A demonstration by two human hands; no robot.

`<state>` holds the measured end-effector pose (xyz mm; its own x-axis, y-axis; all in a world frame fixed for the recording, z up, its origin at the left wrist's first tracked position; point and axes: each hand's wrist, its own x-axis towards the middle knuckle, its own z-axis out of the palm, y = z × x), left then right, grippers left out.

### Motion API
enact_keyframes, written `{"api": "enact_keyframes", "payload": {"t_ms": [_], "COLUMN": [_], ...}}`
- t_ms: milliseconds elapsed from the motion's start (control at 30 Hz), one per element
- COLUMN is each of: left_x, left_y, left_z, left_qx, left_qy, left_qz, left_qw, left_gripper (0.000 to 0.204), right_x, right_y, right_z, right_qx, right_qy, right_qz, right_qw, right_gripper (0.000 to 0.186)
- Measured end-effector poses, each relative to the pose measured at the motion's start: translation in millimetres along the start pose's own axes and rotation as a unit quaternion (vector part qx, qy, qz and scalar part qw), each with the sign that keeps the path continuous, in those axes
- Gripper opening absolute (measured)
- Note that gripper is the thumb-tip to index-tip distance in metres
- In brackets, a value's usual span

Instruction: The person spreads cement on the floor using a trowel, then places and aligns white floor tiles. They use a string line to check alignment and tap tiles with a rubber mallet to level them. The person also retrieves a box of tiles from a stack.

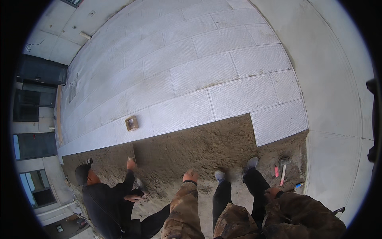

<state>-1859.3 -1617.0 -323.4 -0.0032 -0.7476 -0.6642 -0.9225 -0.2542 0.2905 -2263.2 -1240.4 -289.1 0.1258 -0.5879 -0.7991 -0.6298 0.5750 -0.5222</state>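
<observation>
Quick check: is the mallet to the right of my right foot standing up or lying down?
Lying down: the mallet's pale handle stretches along the soil from its dark head, rather than rising from it.

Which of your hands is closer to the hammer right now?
Right. The right hand is just short of the hammer, slightly to its left; the left hand is well off to its left, beyond both shoes.

Slab floor (159, 75), pale and grooved; right of it, smooth concrete (338, 87); left of it, a wall (55, 34) with dark-framed windows (38, 185).
</observation>
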Motion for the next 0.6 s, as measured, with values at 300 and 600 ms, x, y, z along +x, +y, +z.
{"api": "enact_keyframes", "payload": {"t_ms": [300, 600], "left_x": [214, 389], "left_y": [28, 29], "left_z": [20, 40], "left_qx": [0.1, 0.138], "left_qy": [0.027, 0.15], "left_qz": [-0.001, 0.154], "left_qw": [0.995, 0.967], "left_gripper": [0.053, 0.051], "right_x": [77, 159], "right_y": [-57, -84], "right_z": [50, 113], "right_qx": [0.142, 0.298], "right_qy": [0.117, -0.029], "right_qz": [0.128, 0.142], "right_qw": [0.975, 0.944], "right_gripper": [0.032, 0.035]}}
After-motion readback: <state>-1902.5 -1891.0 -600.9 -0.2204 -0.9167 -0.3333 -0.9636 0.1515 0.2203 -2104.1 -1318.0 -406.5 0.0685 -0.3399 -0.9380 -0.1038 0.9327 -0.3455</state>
